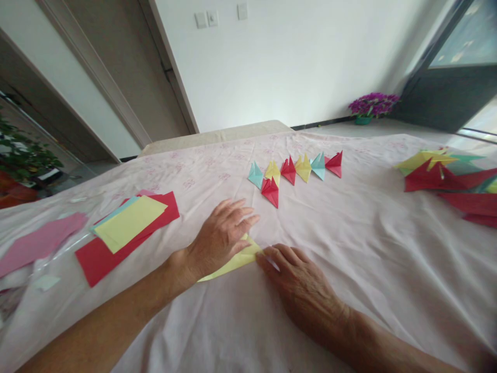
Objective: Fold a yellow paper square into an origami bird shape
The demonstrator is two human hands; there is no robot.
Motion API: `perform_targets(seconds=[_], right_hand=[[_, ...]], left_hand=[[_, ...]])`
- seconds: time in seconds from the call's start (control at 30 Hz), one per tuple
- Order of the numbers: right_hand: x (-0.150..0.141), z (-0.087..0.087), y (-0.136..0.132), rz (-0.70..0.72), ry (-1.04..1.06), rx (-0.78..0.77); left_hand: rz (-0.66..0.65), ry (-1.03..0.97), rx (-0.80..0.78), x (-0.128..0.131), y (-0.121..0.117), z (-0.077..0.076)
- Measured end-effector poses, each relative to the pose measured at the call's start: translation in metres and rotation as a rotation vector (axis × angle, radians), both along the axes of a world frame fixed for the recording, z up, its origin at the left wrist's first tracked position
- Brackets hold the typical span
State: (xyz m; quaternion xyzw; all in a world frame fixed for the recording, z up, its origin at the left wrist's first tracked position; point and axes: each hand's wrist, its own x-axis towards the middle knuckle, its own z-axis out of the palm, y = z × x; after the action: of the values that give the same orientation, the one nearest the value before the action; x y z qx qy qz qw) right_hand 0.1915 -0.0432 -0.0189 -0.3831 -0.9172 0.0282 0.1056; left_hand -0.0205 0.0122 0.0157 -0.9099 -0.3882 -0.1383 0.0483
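Note:
A folded yellow paper (236,260) lies on the pale pink tablecloth (368,248) in front of me. My left hand (221,235) rests flat on top of it, fingers stretched out and pressing it down. My right hand (301,287) lies next to it, its fingertips pushing along the paper's right tip, fingers extended. Beyond the hands stands a row of several small folded paper shapes (295,171) in cyan, yellow and red.
A stack of flat sheets (128,228), yellow on cyan on red, lies to the left, with pink sheets (39,241) further left. More folded and loose papers (450,181) pile at the right edge. A purple flower pot (370,106) stands on the floor behind.

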Motion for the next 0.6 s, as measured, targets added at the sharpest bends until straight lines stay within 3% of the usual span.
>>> perform_targets(seconds=[0.07,0.27,0.6], right_hand=[[0.000,-0.001,0.000,-0.006,-0.006,0.007],[0.003,-0.005,-0.002,-0.029,-0.020,0.017],[0.006,-0.005,-0.003,-0.032,0.010,-0.054]], left_hand=[[-0.128,0.085,-0.031,0.007,0.001,-0.005],[0.010,0.107,-0.049,-0.001,0.011,-0.017],[0.129,0.051,0.022,0.002,-0.007,-0.011]])
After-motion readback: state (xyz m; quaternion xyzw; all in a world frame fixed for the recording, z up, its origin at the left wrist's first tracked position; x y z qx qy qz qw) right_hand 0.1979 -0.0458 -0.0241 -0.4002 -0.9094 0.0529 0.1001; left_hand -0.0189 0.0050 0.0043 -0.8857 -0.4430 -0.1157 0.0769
